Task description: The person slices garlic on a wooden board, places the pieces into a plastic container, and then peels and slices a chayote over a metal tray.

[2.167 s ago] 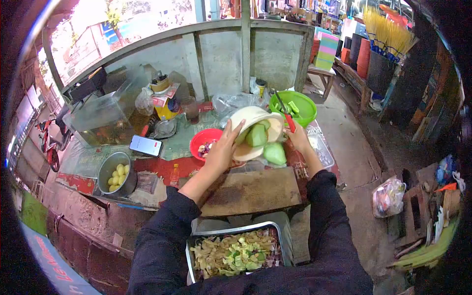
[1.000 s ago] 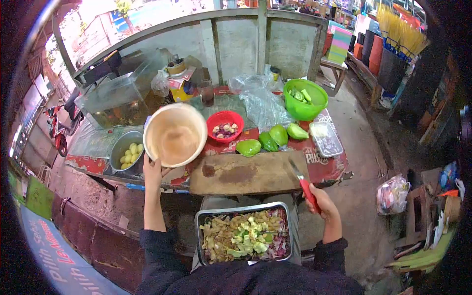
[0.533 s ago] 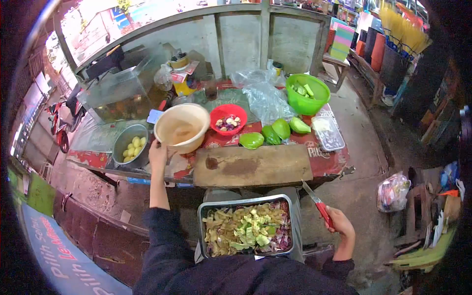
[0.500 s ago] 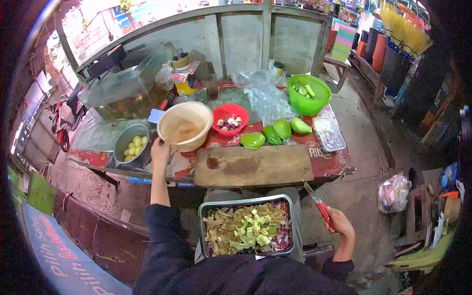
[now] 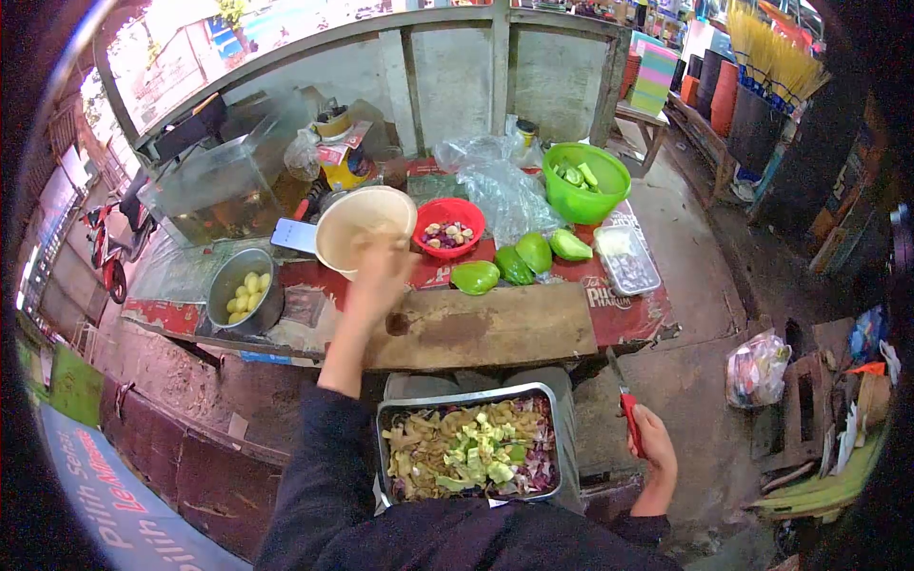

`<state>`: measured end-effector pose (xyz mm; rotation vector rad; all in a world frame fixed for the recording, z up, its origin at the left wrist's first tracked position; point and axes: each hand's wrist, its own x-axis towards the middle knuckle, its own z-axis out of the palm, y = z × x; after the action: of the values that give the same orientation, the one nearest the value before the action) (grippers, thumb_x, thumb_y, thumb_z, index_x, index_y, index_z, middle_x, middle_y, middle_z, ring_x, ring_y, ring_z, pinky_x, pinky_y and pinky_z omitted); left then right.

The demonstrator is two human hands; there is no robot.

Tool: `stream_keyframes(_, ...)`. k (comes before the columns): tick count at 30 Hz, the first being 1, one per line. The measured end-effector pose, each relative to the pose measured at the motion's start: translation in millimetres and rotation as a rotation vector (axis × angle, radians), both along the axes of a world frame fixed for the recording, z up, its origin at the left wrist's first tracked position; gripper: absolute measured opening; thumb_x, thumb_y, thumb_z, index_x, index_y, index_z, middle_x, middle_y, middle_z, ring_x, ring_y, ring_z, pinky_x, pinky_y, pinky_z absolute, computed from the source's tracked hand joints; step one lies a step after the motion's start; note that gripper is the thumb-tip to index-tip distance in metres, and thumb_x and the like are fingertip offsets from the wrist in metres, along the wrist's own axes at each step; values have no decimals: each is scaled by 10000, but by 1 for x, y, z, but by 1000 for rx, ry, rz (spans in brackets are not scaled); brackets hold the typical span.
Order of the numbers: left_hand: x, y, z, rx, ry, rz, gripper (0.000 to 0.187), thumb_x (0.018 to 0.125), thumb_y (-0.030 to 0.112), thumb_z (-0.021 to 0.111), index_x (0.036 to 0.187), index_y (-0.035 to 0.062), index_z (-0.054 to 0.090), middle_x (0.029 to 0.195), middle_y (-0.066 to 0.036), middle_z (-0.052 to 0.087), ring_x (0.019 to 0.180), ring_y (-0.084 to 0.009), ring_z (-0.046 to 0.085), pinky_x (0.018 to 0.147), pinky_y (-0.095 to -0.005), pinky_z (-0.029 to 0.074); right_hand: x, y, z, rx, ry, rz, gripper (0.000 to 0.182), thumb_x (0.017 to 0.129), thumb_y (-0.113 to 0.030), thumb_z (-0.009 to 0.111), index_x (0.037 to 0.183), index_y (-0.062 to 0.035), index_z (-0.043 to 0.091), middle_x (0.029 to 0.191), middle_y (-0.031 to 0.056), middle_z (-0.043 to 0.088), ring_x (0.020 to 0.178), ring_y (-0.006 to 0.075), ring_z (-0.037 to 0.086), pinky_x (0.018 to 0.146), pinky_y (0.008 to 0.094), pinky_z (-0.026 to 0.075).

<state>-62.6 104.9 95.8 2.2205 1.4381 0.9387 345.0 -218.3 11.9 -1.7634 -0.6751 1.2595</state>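
Cream bowl [image 5: 333, 233]: sitting on table [image 5: 657, 309] beside red bowl [image 5: 449, 207]. No longer gripping its L rim; passing blurred L hand [image 5: 381, 276] over near side, openness + contact unclear, apparently freeing it up. Holding red-handled knife [image 5: 630, 421] in R hand [image 5: 655, 449], fingers wrapped, blade pointing fwd.

The board [image 5: 543, 324] at centre is rough, matt wood, darkly stained. Lower right of centre, the knife [image 5: 633, 419] pairs a smooth metal blade with a red handle that looks like plastic. The tray [image 5: 457, 396] at bottom centre has a shiny metal rim. Left of centre, the pot [image 5: 269, 314] is dull grey metal and the cream bowl [image 5: 327, 249] smooth, matt plastic. The red bowl [image 5: 449, 251] and green basin [image 5: 583, 206] are glossier plastic. The bag [image 5: 505, 195] behind is thin, clear, crinkled plastic. The sleeve [image 5: 328, 447] at lower left is matt, dark cloth.
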Motion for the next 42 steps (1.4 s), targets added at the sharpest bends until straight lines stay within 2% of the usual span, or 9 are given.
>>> stream_keyframes(10, 132, 32, -45, -125, 736, -20, 798, 782, 657, 652, 1305, 63, 547, 1098, -220, 669, 1014, -352, 668, 831, -517, 540, -35, 9, -17, 33, 28, 17, 416, 1023, -452, 481, 921, -67, 601, 529, 13, 534, 389, 98, 478, 384, 243, 380)
stream_keyframes(20, 117, 43, -56, -288, 575, -42, 801, 799, 657, 614, 1299, 36, 541, 1130, -230, 664, 1052, -373, 657, 882, -477, 538, -43, 8, -18, 62, 78, -21, 407, 1011, -459, 516, 935, -69, 603, 608, -9, 555, 424, 85, 495, 400, 235, 386)
stream_keyframes(26, 62, -24, -3, -217, 44, -36, 663, 915, 555, 508, 1318, 30, 492, 1125, -254, 654, 1064, -375, 650, 891, -457, 535, -55, 6, -47, 196, -291, 44, 309, 943, -360, 661, 898, -65, 579, 625, -31, 512, 481, 69, 475, 439, 265, 396)
stream_keyframes(28, 41, -55, 1, -668, -884, -223, 592, 974, 523, 406, 1309, 40, 483, 1116, -211, 663, 1016, -332, 675, 803, -414, 572, -70, 3, -44, 138, -296, 73, 328, 886, -345, 732, 858, -66, 563, 632, -34, 501, 515, 65, 470, 483, 271, 406)
stream_keyframes(30, 8, -74, -14, -872, -1138, -503, 592, 1002, 528, 318, 1308, 51, 487, 1115, -169, 665, 944, -293, 691, 703, -364, 588, -86, -2, -55, 105, -301, 103, 456, 789, -440, 796, 919, -23, 666, 708, 18, 551, 659, 138, 479, 634, 315, 428)
stream_keyframes(31, 15, -107, 4, -878, -1310, -233, 616, 1006, 538, 270, 1301, 51, 504, 1116, -178, 666, 891, -299, 697, 634, -363, 587, -98, -3, -46, 145, -434, 142, 472, 781, -413, 797, 1005, -22, 656, 752, 92, 613, 698, 231, 568, 672, 361, 466)
stream_keyframes(35, -12, -169, -14, -974, -1404, -334, 611, 999, 542, 290, 1319, 67, 504, 1156, -179, 662, 995, -303, 682, 761, -398, 575, -117, -13, -46, 337, -596, 181, 496, 784, -316, 769, 1140, -13, 603, 874, 235, 664, 864, 428, 643, 744, 456, 505)
stream_keyframes(37, -20, -193, -23, -932, -1555, -106, 622, 990, 553, 311, 1322, 63, 504, 1176, -186, 656, 1008, -296, 671, 801, -386, 559, -124, -25, -38, 306, -617, 162, 465, 787, -289, 758, 1126, -11, 603, 876, 242, 663, 864, 436, 646, 739, 463, 504)
stream_keyframes(42, -65, -227, -47, -867, -1678, -185, 619, 954, 552, 396, 1298, 56, 534, 1229, -267, 607, 944, -285, 639, 693, -318, 549, -142, -55, -1, 320, -680, 74, 343, 814, -192, 708, 1083, -9, 597, 857, 255, 667, 832, 459, 648, 717, 483, 506)
